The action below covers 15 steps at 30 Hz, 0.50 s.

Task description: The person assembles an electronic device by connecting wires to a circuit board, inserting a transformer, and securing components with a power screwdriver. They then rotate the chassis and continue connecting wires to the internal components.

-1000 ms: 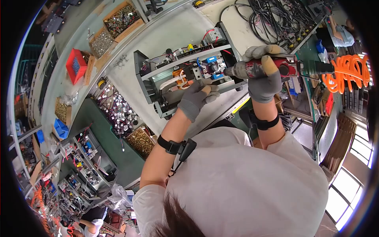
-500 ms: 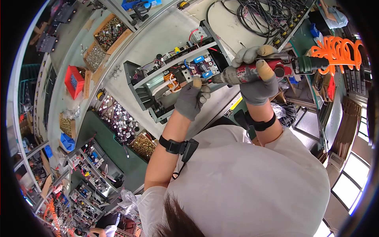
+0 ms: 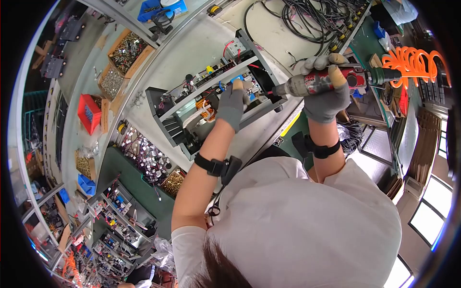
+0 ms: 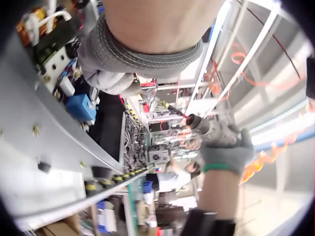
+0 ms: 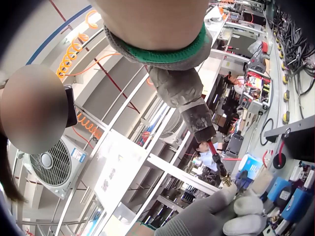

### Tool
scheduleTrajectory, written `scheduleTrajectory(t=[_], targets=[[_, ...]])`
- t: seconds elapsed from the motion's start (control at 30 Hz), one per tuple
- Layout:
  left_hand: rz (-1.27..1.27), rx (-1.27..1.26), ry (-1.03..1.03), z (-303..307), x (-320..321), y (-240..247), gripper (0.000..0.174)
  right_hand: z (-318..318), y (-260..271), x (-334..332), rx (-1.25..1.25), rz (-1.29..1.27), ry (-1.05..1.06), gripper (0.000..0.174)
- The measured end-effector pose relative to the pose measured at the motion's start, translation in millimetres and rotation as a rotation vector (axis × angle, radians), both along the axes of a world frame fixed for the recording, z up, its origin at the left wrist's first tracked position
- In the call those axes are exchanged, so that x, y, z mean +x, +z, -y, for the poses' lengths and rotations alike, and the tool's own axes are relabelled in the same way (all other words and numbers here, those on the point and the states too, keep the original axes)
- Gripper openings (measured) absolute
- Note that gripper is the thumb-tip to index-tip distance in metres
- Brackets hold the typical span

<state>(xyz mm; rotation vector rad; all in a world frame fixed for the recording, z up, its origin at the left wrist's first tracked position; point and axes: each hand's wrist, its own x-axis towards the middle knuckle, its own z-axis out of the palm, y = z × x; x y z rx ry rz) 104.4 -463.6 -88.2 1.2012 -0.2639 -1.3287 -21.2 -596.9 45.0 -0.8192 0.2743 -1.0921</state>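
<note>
Right hand (image 3: 326, 96) is gripping the driver (image 3: 307, 82) while left hand (image 3: 232, 103), just ahead, is pinching a screw (image 5: 227, 182) at the bit (image 5: 215, 157), risking snagged fingertips (image 5: 237, 200) if it spins.

The chassis (image 3: 180, 113) lies on the tabletop (image 3: 192, 53), screw boxes (image 3: 126, 45) left, cables (image 3: 312, 17) behind. At its right end, the screwdriver (image 3: 314, 81) tip meets a screw (image 5: 227, 182).

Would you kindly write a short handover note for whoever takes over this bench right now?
Right hand grips the pneumatic screwdriver, bit aimed into the open chassis.
Left hand is inside the chassis, fingers against the brass screw on the bit tip; a firm pinch cannot be confirmed.
Done: screw sits on the bit.
Left: probably seating and driving it into the chassis.
</note>
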Motion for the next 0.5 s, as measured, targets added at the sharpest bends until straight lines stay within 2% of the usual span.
scheduleTrajectory(t=[0.03, 0.1, 0.13, 0.17, 0.23, 0.37, 0.5], targets=[[0.780, 0.173, 0.092, 11, -1, 16, 0.031, 7, -1, 0, -0.025, -0.007, -0.036, 0.023], [1.114, 0.458, -0.258, 32, 10, 60, 0.024, 24, -9, 2, -0.096, -0.051, -0.131, 0.021], [1.308, 0.436, -0.320, 43, 13, 59, 0.022, 28, -7, 6, -0.132, -0.108, -0.169, 0.020], [1.307, 0.430, -0.325, 53, 17, 52, 0.022, 31, -7, 9, -0.109, -0.108, -0.187, 0.020], [1.516, 0.426, -0.525, 67, 26, 33, 0.018, 37, -9, 16, -0.161, -0.154, -0.271, 0.019], [1.466, 0.385, -0.664, 66, 36, 36, 0.015, 43, -24, 21, -0.165, -0.214, -0.262, 0.018], [1.468, 0.336, -0.677, 61, 41, 38, 0.015, 37, -36, 27, -0.155, -0.243, -0.218, 0.017]])
